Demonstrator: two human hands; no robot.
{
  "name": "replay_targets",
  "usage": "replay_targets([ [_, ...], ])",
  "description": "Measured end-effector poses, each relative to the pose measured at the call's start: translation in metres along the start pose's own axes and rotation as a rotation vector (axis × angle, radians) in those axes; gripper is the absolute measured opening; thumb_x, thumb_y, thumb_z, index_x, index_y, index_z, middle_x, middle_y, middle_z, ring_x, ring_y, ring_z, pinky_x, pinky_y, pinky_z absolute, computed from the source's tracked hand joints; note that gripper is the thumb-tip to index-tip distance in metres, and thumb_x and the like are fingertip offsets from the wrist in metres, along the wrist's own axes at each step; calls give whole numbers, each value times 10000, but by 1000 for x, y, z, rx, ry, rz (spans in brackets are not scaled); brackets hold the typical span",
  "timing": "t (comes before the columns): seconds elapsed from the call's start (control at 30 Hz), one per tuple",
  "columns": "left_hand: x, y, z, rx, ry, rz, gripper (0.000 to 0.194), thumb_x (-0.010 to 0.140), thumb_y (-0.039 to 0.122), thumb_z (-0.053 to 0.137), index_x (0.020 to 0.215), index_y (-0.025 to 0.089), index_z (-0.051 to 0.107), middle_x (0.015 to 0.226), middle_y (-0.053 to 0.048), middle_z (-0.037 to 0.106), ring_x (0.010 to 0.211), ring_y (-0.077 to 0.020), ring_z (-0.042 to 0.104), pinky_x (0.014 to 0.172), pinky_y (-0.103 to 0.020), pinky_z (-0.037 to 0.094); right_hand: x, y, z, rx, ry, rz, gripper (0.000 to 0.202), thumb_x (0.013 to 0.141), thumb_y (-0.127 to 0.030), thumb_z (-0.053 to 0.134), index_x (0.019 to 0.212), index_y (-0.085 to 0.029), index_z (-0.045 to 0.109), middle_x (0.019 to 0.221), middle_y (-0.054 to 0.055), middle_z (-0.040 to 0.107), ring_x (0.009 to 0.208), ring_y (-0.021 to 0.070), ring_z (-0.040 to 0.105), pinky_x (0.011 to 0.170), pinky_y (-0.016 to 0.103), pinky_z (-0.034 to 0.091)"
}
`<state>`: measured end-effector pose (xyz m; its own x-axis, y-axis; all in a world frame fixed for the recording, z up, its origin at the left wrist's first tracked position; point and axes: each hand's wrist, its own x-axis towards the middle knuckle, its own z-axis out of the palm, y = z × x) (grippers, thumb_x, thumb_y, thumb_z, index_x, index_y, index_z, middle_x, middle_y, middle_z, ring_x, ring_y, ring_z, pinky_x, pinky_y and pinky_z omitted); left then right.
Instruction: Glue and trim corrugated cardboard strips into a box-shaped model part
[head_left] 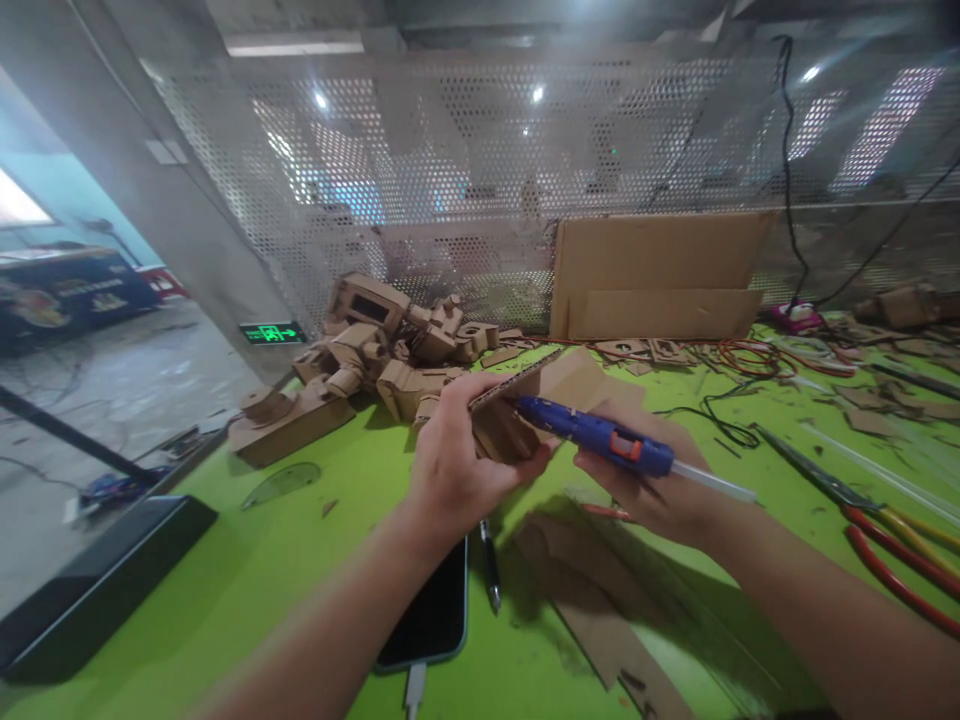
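My left hand grips a folded cardboard piece over the middle of the green table, fingers wrapped round its edges. A blue glue gun is held in my right hand, its tip at the opening of the cardboard piece and a clear glue stick jutting from its rear. Another light cardboard flap shows just behind the gun. What the tip touches inside the piece is hidden.
Cardboard models are piled at the back left. A phone and a pen lie below my hands, beside cardboard strips. Red-handled shears lie right. Cables and scraps spread behind; a black box is left.
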<state>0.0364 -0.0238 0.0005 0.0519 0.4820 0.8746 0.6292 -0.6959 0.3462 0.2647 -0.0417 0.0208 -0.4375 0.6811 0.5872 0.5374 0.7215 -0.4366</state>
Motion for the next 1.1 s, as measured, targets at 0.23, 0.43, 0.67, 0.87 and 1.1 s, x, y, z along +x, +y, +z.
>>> replay_targets([
  [0.23,-1,2,0,-13,14,-10,766,637,418,968,1261,262,552,1134,-56,716,1011,-284,742,846,-389,616,-2,2,2,-31,-2,20,269,1041,-472,589,884,-254,564,715,-11,624,582,159,546,551,274,398],
  [0.43,-1,1,0,8,35,10,781,638,431,979,1271,264,552,1137,-52,707,999,-272,737,860,-384,610,-3,3,2,-68,13,59,330,1022,-490,616,816,-251,519,655,-22,576,548,156,506,530,287,380],
  [0.67,0,2,-3,30,47,-29,801,606,430,992,1256,254,558,1140,-50,686,999,-268,725,863,-387,613,-4,10,-2,-142,38,62,338,1040,-505,557,815,-253,538,720,38,640,612,203,557,570,339,416],
  [0.87,1,-1,-2,33,86,24,814,600,380,987,1261,255,530,1152,-47,658,1023,-267,709,908,-403,608,-1,16,-5,-188,75,40,346,1049,-510,524,827,-264,622,754,72,700,668,245,628,613,370,461],
  [1.1,1,-6,0,16,114,62,842,619,458,993,1279,252,513,1141,-49,643,1012,-256,702,893,-393,611,2,20,-7,-201,123,26,312,1060,-439,515,826,-253,606,676,33,639,601,214,583,587,342,431],
])
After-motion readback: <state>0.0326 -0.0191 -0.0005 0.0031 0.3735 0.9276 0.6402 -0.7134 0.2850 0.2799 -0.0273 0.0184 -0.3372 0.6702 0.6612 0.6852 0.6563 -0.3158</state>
